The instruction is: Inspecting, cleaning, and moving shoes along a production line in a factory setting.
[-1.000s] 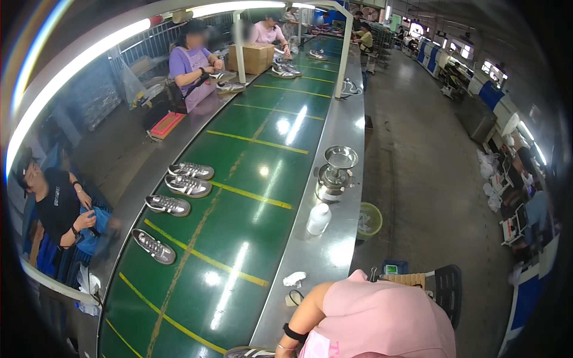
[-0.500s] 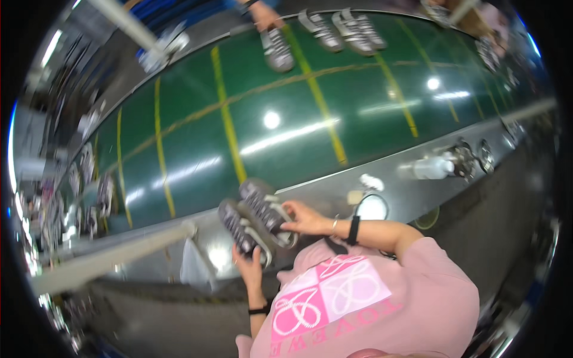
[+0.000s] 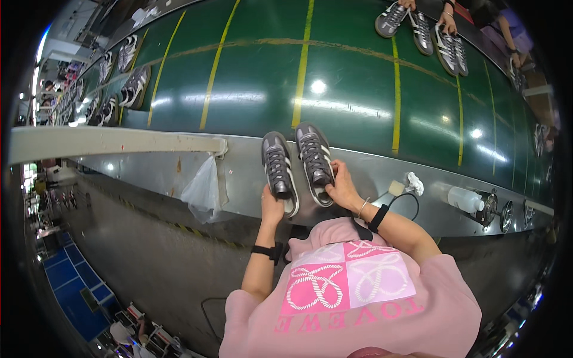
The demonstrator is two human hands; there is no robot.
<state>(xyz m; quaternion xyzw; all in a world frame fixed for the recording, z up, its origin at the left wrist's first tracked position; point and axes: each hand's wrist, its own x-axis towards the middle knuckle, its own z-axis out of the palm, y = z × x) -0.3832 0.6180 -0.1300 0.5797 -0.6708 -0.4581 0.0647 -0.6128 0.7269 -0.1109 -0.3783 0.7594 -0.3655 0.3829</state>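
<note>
Fingers of my left hand (image 3: 273, 210) close on the heel of a dark grey first shoe (image 3: 276, 164), while those of my right hand (image 3: 345, 190) clasp the heel end of a matching second shoe (image 3: 311, 149), parted only by what they hold. Side by side with a narrow gap between, laces up and toes pointing away from me, the pair sits over the metal desk (image 3: 367, 169), the second shoe's toe overlapping the edge of the green conveyor belt (image 3: 256, 74); whether the soles bear on the surface, I cannot tell. Black bands circle both my wrists, above a pink top (image 3: 358, 331).

To the left, a clear plastic bag (image 3: 202, 190) hangs near the end of a pale bar (image 3: 119, 142). To the right stand a small pale block (image 3: 396, 188), a crumpled white cloth (image 3: 413, 184) just beside it, and, farther along, a white bottle (image 3: 464, 199) near a metal vessel (image 3: 490, 209). Across the belt, a co-worker's hand (image 3: 446, 22) reaches a far shoe (image 3: 444, 51), one of four grouped there. More shoes (image 3: 136, 88) line the belt at far left.
</note>
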